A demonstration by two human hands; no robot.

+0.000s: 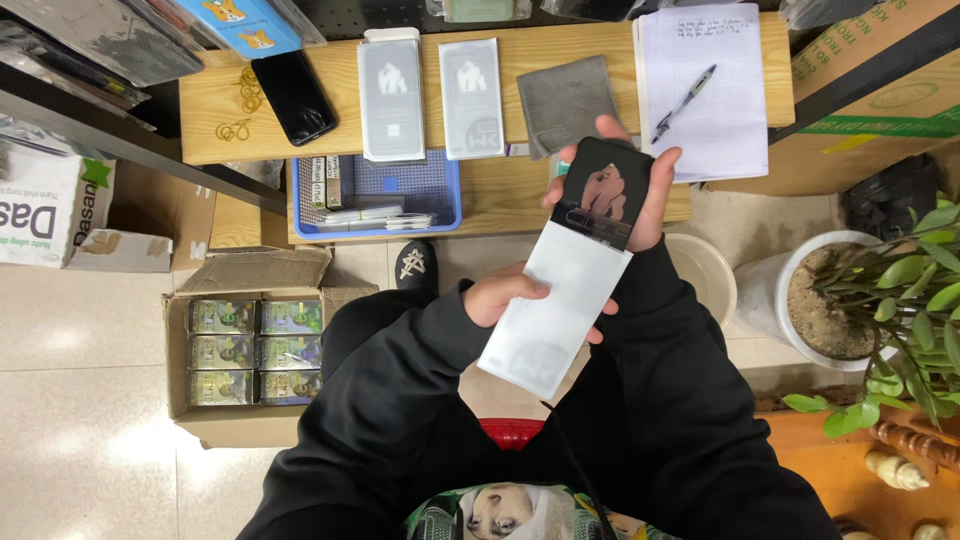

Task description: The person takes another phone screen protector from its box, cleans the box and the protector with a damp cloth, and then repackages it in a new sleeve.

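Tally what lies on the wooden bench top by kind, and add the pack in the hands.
White flat packs on the bench: 2
Pack held in the hands: 1
Black phone: 1
Grey cloth: 1
Paper pad: 1
Pen: 1
Blue tray: 1
Total: 8

Bright, even indoor light falls from above, and the tile floor point(80, 400) at eight o'clock shows soft pale glare patches. Shadows are weak, deepest under the wooden table point(500, 190) toward eleven o'clock. The view is sharp at centre, with slight wide-angle bending at the edges and the black sleeves point(660, 400) losing detail.
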